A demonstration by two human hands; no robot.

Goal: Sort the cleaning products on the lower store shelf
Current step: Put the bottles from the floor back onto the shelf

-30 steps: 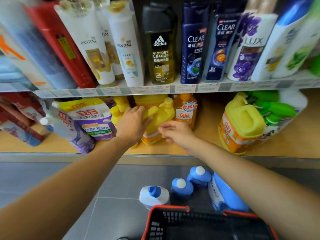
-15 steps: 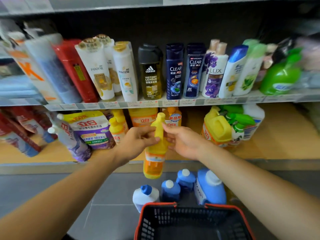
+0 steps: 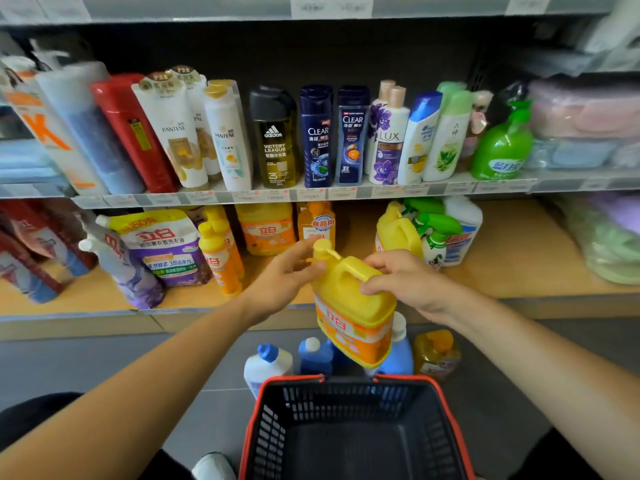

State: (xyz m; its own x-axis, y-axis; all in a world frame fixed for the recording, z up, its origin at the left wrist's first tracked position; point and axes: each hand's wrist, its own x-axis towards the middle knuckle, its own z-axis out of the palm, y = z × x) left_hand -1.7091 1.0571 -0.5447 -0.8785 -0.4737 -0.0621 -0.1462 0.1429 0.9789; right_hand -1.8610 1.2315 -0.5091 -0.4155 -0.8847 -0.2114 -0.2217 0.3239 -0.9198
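I hold a large yellow detergent jug (image 3: pixel 353 306) with an orange label in the air in front of the lower shelf (image 3: pixel 519 271), above the floor. My left hand (image 3: pixel 280 282) grips it at the cap and neck. My right hand (image 3: pixel 401 278) grips its handle. On the lower shelf stand yellow squeeze bottles (image 3: pixel 220 258), a wide yellow jug (image 3: pixel 266 228), an orange bottle (image 3: pixel 317 221), another yellow jug (image 3: pixel 394 233), green spray bottles (image 3: pixel 436 230) and purple refill pouches (image 3: pixel 162 247).
A black basket with a red rim (image 3: pixel 353 431) sits on the floor below my hands. Between it and the shelf stand a white bottle (image 3: pixel 265 365), blue bottles (image 3: pixel 315 355) and an amber bottle (image 3: pixel 436 355). Shampoo bottles (image 3: pixel 317 136) fill the upper shelf.
Both hands have pulled the yellow jug off the lower shelf and brought it out and down toward me; it has turned side-on, and the view has pulled back.
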